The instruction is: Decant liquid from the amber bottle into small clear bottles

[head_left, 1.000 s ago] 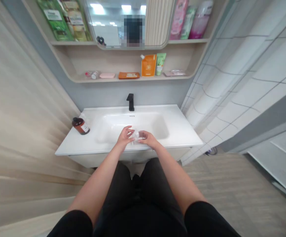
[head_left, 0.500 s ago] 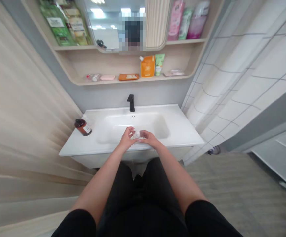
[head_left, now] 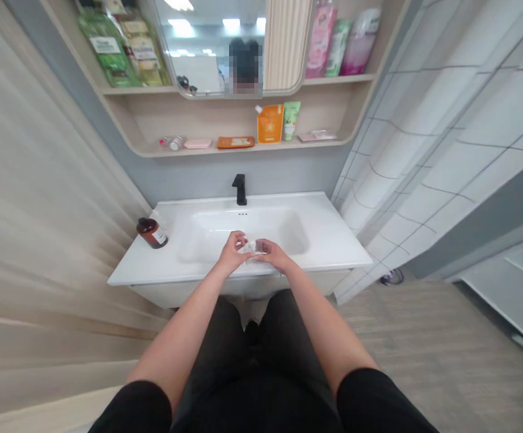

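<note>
Over the front part of the white sink basin (head_left: 288,225), my left hand (head_left: 233,254) and my right hand (head_left: 273,255) are close together. Between them is a small clear-and-white item (head_left: 252,246), perhaps a thin plastic packet or case; it is too small to name surely. The fingers of my left hand curl around its left side. My right hand pinches its right side between thumb and fingers. Part of the item is hidden behind the fingertips. Behind the hands, the black faucet (head_left: 240,189) stands at the back of the basin.
A brown pump-style bottle (head_left: 152,233) stands on the counter's left end. Above is a shelf (head_left: 153,148) with an orange pouch (head_left: 270,124), a green tube (head_left: 291,120), a pink soap-like bar (head_left: 198,144) and an orange packet (head_left: 235,142). A curtain (head_left: 40,198) hangs at left.
Both hands stay nearly in place over the basin. The clear-and-white item between them looks slightly flatter and more spread out. The view has shifted very slightly.
</note>
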`<control>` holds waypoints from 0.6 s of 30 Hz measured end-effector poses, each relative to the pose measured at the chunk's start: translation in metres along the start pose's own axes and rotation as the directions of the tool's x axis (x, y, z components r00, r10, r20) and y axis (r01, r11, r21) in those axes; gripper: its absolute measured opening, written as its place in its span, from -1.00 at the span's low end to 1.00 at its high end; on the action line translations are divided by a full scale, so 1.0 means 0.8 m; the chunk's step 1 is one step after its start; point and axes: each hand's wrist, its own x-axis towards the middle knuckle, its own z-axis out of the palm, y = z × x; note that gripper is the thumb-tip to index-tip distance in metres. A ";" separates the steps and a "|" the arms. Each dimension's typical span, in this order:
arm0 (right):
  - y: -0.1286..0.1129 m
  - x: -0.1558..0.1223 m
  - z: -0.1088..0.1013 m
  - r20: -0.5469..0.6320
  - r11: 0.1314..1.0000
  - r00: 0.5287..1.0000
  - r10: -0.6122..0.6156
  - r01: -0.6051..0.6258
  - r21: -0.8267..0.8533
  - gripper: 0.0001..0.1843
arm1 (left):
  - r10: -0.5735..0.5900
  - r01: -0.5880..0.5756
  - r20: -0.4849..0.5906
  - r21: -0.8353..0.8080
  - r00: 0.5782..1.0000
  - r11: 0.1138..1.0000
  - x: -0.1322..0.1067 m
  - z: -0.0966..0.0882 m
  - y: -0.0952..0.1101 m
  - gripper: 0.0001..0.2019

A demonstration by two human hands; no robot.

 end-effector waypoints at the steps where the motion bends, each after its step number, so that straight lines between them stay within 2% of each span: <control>1: 0.000 0.000 0.000 0.002 1.000 1.000 0.001 -0.001 0.002 -0.34 | 0.012 -0.012 -0.004 0.011 1.000 1.000 0.000 0.000 0.002 -0.12; 4: 0.000 -0.001 -0.001 0.035 1.000 0.999 -0.006 0.006 0.012 -0.29 | 0.013 -0.014 0.077 0.010 0.997 1.000 0.001 -0.003 0.009 -0.09; 6: 0.001 -0.001 -0.001 0.058 1.000 0.998 -0.018 0.018 0.010 -0.28 | -0.001 -0.003 0.114 0.041 0.993 0.999 0.003 -0.007 0.017 -0.18; 8: 0.004 -0.001 -0.001 0.053 1.000 0.998 -0.024 0.024 -0.007 -0.28 | 0.001 -0.011 0.075 0.128 0.997 0.992 0.006 -0.011 0.026 -0.32; 12: 0.009 0.001 -0.003 0.037 1.000 0.999 -0.006 0.007 -0.025 -0.28 | 0.059 -0.037 -0.087 0.237 0.994 0.971 0.009 -0.020 0.049 -0.58; 16: 0.011 0.003 -0.004 0.037 0.998 0.999 -0.021 0.023 -0.052 -0.30 | 0.080 -0.052 -0.088 0.286 0.993 0.957 0.004 -0.020 0.065 -0.64; 18: 0.011 0.004 -0.004 0.028 0.997 0.999 -0.023 0.025 -0.073 -0.31 | 0.062 -0.038 -0.100 0.231 0.993 0.972 0.002 -0.015 0.068 -0.64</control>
